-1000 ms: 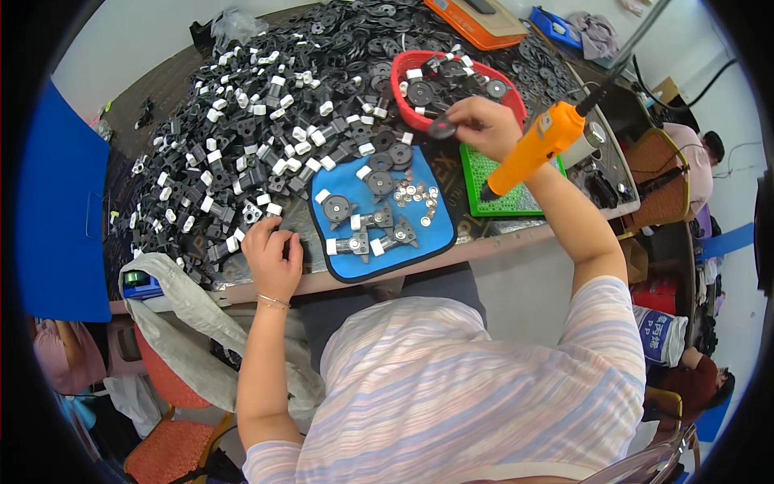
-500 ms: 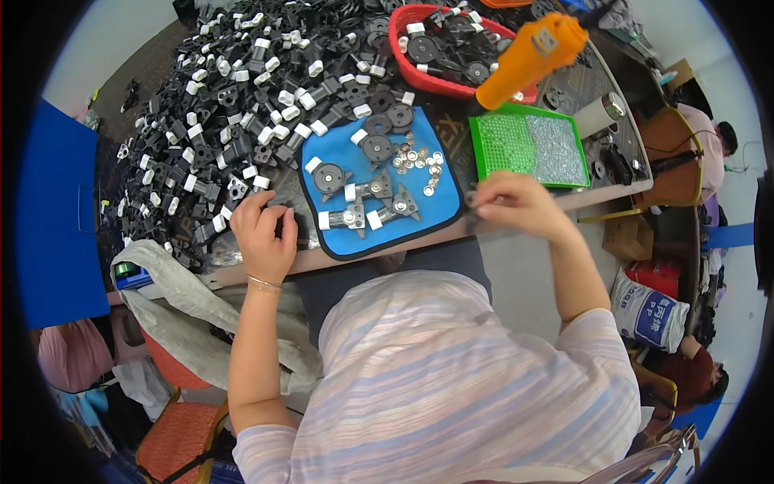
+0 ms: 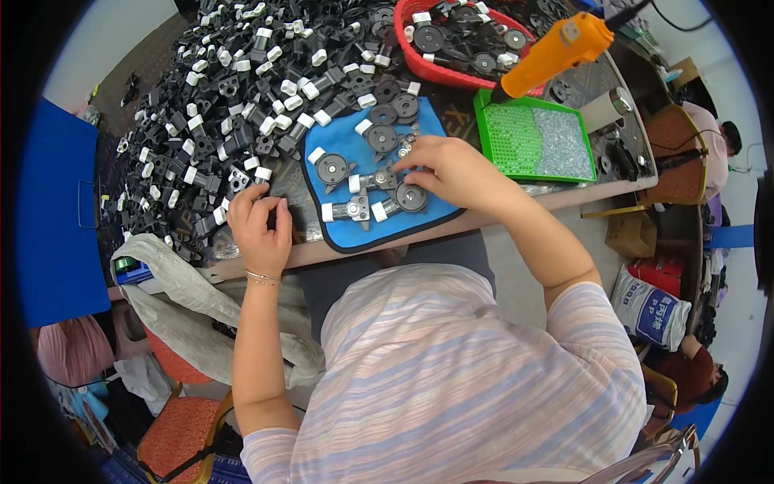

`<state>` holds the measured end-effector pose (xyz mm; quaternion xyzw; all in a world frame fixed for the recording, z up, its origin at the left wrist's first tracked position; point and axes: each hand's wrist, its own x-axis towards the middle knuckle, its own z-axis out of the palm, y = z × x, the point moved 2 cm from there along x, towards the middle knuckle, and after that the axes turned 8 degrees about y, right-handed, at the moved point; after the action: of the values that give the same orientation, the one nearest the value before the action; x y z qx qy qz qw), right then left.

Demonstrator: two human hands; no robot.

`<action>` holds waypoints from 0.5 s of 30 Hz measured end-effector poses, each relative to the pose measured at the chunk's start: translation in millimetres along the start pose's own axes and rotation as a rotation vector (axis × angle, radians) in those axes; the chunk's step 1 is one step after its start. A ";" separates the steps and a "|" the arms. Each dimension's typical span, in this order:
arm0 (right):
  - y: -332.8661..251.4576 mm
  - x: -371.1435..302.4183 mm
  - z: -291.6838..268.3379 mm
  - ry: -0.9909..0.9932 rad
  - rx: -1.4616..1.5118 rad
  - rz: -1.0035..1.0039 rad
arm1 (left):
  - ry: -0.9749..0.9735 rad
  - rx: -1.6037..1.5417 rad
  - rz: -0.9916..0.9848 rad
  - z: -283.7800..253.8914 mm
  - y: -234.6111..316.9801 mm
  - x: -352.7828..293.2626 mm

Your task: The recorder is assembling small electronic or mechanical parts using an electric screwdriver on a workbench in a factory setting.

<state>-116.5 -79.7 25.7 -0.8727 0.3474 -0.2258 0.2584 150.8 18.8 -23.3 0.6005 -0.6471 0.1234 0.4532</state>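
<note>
On the blue mat [image 3: 355, 235] lie several black plastic fittings with white ends. Two grey-black discs sit on fittings at the mat's left [image 3: 331, 169] and upper middle [image 3: 381, 138]; a third disc [image 3: 411, 196] lies on the near right fitting. My right hand [image 3: 455, 171] is over the mat, fingertips bent together beside this disc and the small metal washers [image 3: 405, 147], which it partly covers. Whatever is between its fingers is hidden. My left hand [image 3: 260, 230] rests at the table edge left of the mat, fingers loosely apart and holding nothing.
A large heap of black-and-white fittings [image 3: 242, 105] covers the table's left and back. A red basket [image 3: 439, 74] of parts stands behind the mat. An orange electric screwdriver [image 3: 558, 55] hangs above a green tray [image 3: 528, 175] of small metal pieces. A white cup [image 3: 601, 111] stands to the right.
My right hand has moved left from the table's edge onto the mat, over the washers. A disc now lies on the near right fitting. The left hand has barely moved.
</note>
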 end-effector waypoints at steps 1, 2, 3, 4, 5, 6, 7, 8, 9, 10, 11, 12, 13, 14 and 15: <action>-4.8 -1.0 -3.4 -0.002 0.001 0.002 | -0.002 0.000 -0.002 -0.1 -0.6 -0.3; -10.2 -2.5 -8.2 -0.015 0.011 0.077 | -0.003 -0.001 -0.004 -0.1 -1.2 -0.4; -12.6 -5.2 -10.1 -0.027 0.021 0.153 | -0.003 -0.001 -0.007 -0.1 -1.7 -0.7; -11.1 -9.8 -9.3 -0.026 0.021 0.155 | -0.004 -0.004 -0.006 -0.1 -1.2 0.1; -8.2 -15.1 -6.8 0.002 0.022 0.110 | -0.006 -0.004 -0.004 -0.5 -0.7 0.5; -6.2 -18.9 -4.0 0.029 0.024 0.064 | -0.008 -0.003 -0.003 -0.7 -0.3 0.8; -4.7 -21.5 -1.3 0.030 0.024 0.066 | -0.009 -0.005 -0.002 -0.4 -0.2 1.2; -3.5 -23.6 1.1 0.029 0.016 0.060 | -0.012 -0.008 -0.002 -0.3 -0.2 1.5; -3.1 -25.2 2.7 0.027 0.009 0.053 | -0.015 -0.010 -0.002 -0.2 -0.1 1.7; -3.3 -26.2 4.2 0.028 0.010 0.054 | -0.016 -0.010 -0.002 -0.1 0.2 1.8; -3.4 -26.4 6.2 0.027 0.023 0.091 | -0.015 -0.013 -0.004 0.0 0.6 1.9; -3.8 -26.6 7.8 0.025 0.035 0.129 | -0.015 -0.015 -0.006 0.0 0.9 2.0; -5.7 -26.4 8.6 0.026 0.036 0.129 | -0.016 -0.015 -0.005 0.1 0.9 1.5; -7.6 -26.0 9.0 0.017 0.035 0.158 | -0.016 -0.013 -0.008 0.3 0.6 0.7; -8.7 -26.2 9.3 0.009 0.034 0.186 | -0.016 -0.011 -0.010 0.2 0.5 0.3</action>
<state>-124.2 -52.6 18.2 -0.8310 0.4245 -0.2107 0.2913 150.3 18.6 -23.0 0.6021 -0.6485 0.1128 0.4519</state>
